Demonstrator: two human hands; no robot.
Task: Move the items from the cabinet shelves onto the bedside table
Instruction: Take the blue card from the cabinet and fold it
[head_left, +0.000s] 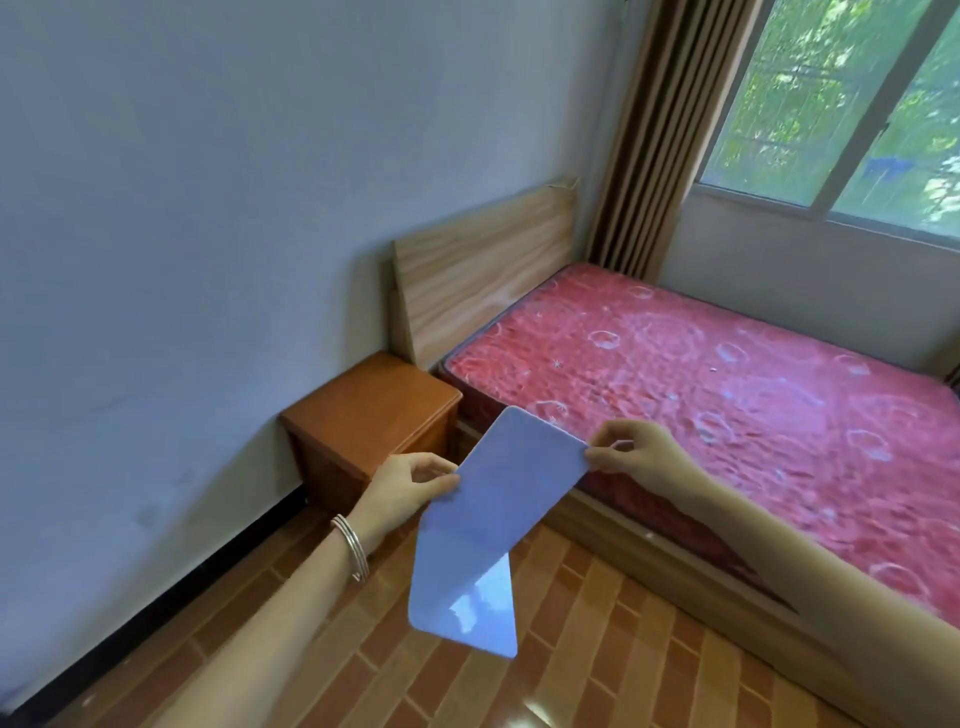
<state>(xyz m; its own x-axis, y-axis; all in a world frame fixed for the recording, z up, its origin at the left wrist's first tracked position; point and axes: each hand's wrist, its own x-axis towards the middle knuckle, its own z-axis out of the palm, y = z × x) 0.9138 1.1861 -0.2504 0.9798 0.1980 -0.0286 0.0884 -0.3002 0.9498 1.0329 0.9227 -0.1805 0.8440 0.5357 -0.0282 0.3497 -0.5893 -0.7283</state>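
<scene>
Pale blue floppy plastic sheet (498, 499), pinched at its edges by left hand (410, 483) and right hand (634, 449), may slip short of the orange-brown wooden bedside table (374, 400) at eleven o'clock.

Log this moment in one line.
stage: carry | left hand: pinches sheet | right hand: pinches sheet | sheet: above floor, short of bedside table

The left hand (410, 483) pinched the near-left edge of a pale blue sheet (514, 483), and the right hand (641, 452) pinched its far-right corner. Below the fingers the sheet bent, its lower flap hanging toward the tiled floor (597, 649). Just beyond the left fingers stood the bedside table (363, 410); beyond the right fingers lay a red mattress (727, 374).
</scene>
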